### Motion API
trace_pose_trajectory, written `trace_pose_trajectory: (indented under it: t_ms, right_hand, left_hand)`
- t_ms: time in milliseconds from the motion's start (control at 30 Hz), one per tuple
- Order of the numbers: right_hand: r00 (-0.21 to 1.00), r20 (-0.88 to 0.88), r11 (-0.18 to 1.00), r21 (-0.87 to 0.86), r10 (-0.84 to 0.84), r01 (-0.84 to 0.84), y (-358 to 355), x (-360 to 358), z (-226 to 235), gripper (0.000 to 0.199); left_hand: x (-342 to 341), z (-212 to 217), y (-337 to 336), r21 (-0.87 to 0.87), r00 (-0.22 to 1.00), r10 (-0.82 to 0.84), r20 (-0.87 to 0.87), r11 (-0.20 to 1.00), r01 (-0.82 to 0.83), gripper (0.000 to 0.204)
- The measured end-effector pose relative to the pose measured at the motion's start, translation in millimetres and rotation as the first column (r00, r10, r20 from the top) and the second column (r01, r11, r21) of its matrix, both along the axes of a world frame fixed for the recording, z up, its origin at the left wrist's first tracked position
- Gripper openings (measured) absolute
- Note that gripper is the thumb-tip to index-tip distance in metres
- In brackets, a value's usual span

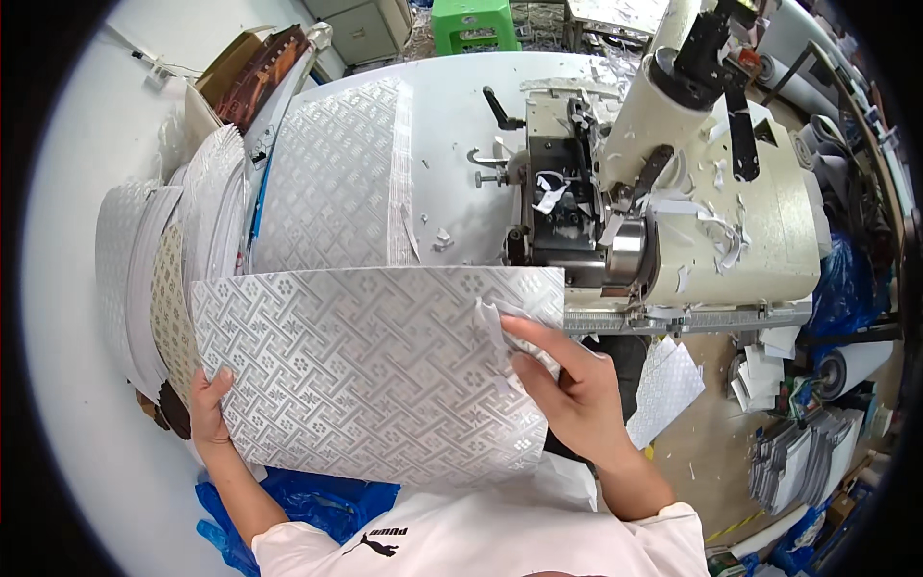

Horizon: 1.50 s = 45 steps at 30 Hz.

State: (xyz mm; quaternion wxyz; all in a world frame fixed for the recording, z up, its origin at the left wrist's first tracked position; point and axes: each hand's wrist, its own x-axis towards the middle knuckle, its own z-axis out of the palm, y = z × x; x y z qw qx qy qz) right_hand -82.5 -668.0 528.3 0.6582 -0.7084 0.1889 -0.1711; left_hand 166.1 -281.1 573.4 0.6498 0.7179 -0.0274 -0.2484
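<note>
A silver-white patterned sheet (356,375) is held in front of me, tilted, its far right corner by the machine's ruler edge. My left hand (210,413) grips its left edge, thumb on the patterned face and fingers hidden behind. Over the right part of the sheet, my right hand (582,399) pinches a thin crumpled white scrap (490,332) between thumb and index finger. Just beyond the sheet lies a stack of similar patterned sheets (327,173) on the white table (457,106).
At the right stands a cream-coloured machine (740,231) with black levers and a metal ruler (692,320), littered with paper scraps. Bundled sheets (212,202) lean by the left wall. A green stool (471,24) is beyond the table; paper stacks (803,462) lie on the right floor.
</note>
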Motion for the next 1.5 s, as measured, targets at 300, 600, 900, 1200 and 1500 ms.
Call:
trace_pose_trajectory:
  t_ms: [300, 600, 900, 1200, 1500]
  right_hand:
    - [0.983, -0.067, 0.985, -0.019, -0.172, 0.171, 9, -10, 19, 0.032]
    - [0.966, -0.001, 0.966, 0.006, -0.257, 0.257, 7, 5, 3, 0.033]
    - [0.967, -0.040, 0.958, 0.126, -0.253, 0.256, -4, 7, 4, 0.033]
    - [0.950, -0.083, 0.948, 0.079, -0.302, 0.309, -25, -13, 7, 0.032]
    - [0.922, -0.063, 0.922, -0.098, -0.381, 0.374, -108, -92, 18, 0.030]
  left_hand:
    - [10, -10, -3, 0.001, 0.999, -0.031, 0.019, 1.000, 0.031, 0.042]
    - [3, -4, -14, -0.019, 1.000, -0.020, 0.000, 1.000, 0.020, 0.040]
    - [-1, 4, -31, -0.011, 0.999, -0.018, 0.036, 1.000, 0.019, 0.038]
    - [-2, -12, -32, 0.009, 0.990, -0.139, 0.023, 0.990, 0.139, 0.037]
    - [-53, -30, -124, 0.021, 0.914, -0.405, -0.039, 0.914, 0.406, 0.037]
